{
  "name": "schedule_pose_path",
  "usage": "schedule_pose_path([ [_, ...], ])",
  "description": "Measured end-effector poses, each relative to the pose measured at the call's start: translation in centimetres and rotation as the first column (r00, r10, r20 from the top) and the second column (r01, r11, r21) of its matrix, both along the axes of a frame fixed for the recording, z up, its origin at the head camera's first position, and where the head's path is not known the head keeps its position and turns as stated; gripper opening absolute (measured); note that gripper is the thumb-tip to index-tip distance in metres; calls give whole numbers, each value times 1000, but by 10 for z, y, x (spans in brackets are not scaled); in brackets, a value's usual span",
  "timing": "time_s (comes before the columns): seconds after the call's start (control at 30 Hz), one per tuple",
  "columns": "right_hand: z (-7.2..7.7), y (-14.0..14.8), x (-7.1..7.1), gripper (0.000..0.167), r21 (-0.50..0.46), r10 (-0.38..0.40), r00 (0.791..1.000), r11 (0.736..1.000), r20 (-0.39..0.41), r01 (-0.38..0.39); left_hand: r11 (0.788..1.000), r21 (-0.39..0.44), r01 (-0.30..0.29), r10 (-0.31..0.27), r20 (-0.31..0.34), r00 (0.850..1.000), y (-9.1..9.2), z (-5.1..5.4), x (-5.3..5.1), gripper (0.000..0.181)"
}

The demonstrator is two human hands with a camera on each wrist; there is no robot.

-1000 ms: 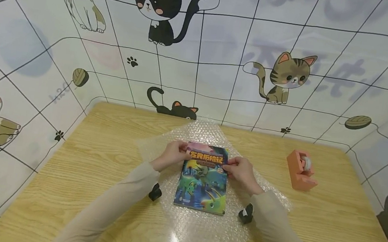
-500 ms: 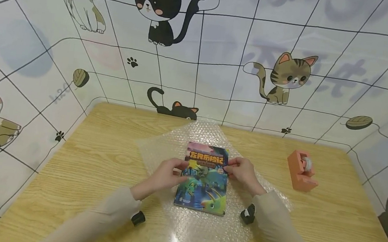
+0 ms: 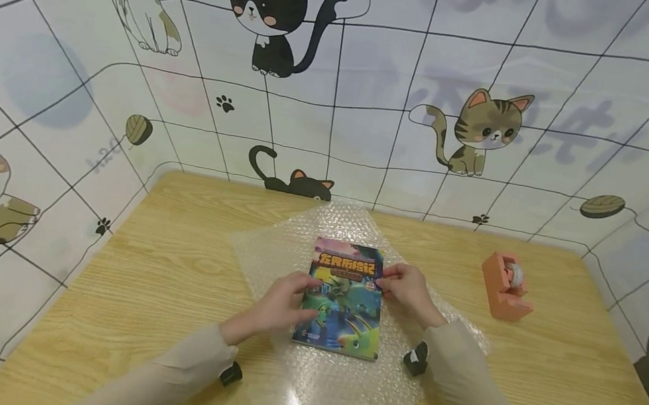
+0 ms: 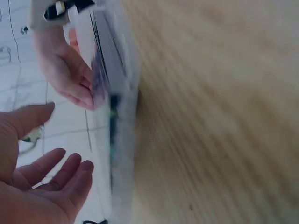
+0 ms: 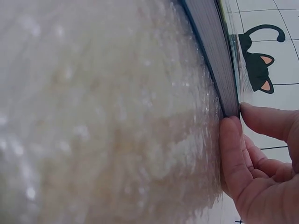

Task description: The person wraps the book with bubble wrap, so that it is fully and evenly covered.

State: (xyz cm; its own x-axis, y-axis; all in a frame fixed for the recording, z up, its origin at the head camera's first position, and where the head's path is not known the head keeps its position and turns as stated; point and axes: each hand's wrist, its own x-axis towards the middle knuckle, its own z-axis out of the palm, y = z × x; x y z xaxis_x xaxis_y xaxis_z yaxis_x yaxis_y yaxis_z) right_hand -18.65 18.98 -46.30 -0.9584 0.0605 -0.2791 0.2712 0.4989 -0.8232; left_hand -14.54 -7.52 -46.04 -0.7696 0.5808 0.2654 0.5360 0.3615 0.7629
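Note:
A picture book with a colourful dinosaur cover lies on a sheet of bubble wrap at the middle of the table. Its thick page edge shows in the right wrist view. My right hand pinches the book's right edge, thumb on the cover and fingers beneath. By the left edge my left hand hovers with thumb and fingers spread. The left wrist view shows that hand apart from the book, holding nothing.
An orange tape dispenser with a roll of clear tape stands on the wooden table to the right. Behind the table hangs a cat-patterned backdrop. The wrap's corners spread out past the book.
My left hand has let go of the book's upper left edge and moved down along the left side, fingers opening. The right hand keeps its pinch; the book stays nearly in place.

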Motion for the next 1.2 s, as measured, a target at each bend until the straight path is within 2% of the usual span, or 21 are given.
schedule_pose_path([
  [0.07, -1, 1, 1, 26, -4, 12, 1000, 1000, -1, -12, 999, -37, -3, 2, -30, 1000, 2, -3, -7, 53],
  [0.13, -1, 2, 2, 29, -3, 37, 999, 999, -7, -37, 997, -72, 3, -5, -28, 1000, 4, -6, -13, 59],
  [0.3, 0, 3, 11, 39, 12, 100, 992, 995, -78, -100, 990, -132, 43, -37, 50, 998, 6, -11, -21, 72],
  [0.4, 4, 2, 21, 44, 24, 98, 985, 995, -140, -95, 987, -150, 61, -50, 74, 996, 7, -13, -24, 77],
  [0.53, 11, -1, 44, 45, 14, 118, 972, 993, -202, -118, 985, -161, 66, -53, 86, 995, 9, -14, -28, 83],
  [0.63, 15, -4, 65, 41, -5, 213, 947, 975, -242, -221, 982, -179, 66, -50, 93, 994, 9, -13, -30, 85],
  [0.73, 18, -8, 88, 40, -28, 336, 902, 934, -272, -356, 976, -204, 72, -53, 98, 994, 9, -13, -31, 85],
  [0.83, 18, -11, 109, 43, -14, 452, 838, 878, -304, -479, 974, -212, 82, -62, 99, 993, 10, -13, -32, 84],
  [0.9, 17, -14, 122, 45, 51, 527, 772, 836, -355, -547, 972, -218, 85, -65, 98, 993, 10, -13, -33, 84],
  [0.97, 14, -16, 133, 46, 134, 596, 684, 786, -420, -603, 969, -232, 86, -64, 100, 993, 10, -12, -33, 84],
  [1.0, 12, -17, 137, 47, 184, 628, 633, 760, -452, -623, 966, -242, 86, -63, 100, 993, 11, -13, -33, 84],
  [1.03, 10, -17, 142, 49, 241, 660, 574, 731, -485, -638, 965, -247, 87, -65, 95, 993, 11, -13, -33, 85],
  [1.1, 7, -19, 149, 53, 332, 717, 472, 673, -514, -661, 961, -261, 92, -71, 88, 994, 11, -14, -34, 85],
  [1.13, 6, -19, 152, 54, 363, 741, 432, 645, -514, -673, 959, -269, 94, -74, 83, 994, 12, -14, -34, 85],
  [1.2, 5, -20, 158, 56, 408, 785, 395, 596, -478, -691, 956, -275, 101, -84, 72, 994, 12, -15, -35, 86],
])
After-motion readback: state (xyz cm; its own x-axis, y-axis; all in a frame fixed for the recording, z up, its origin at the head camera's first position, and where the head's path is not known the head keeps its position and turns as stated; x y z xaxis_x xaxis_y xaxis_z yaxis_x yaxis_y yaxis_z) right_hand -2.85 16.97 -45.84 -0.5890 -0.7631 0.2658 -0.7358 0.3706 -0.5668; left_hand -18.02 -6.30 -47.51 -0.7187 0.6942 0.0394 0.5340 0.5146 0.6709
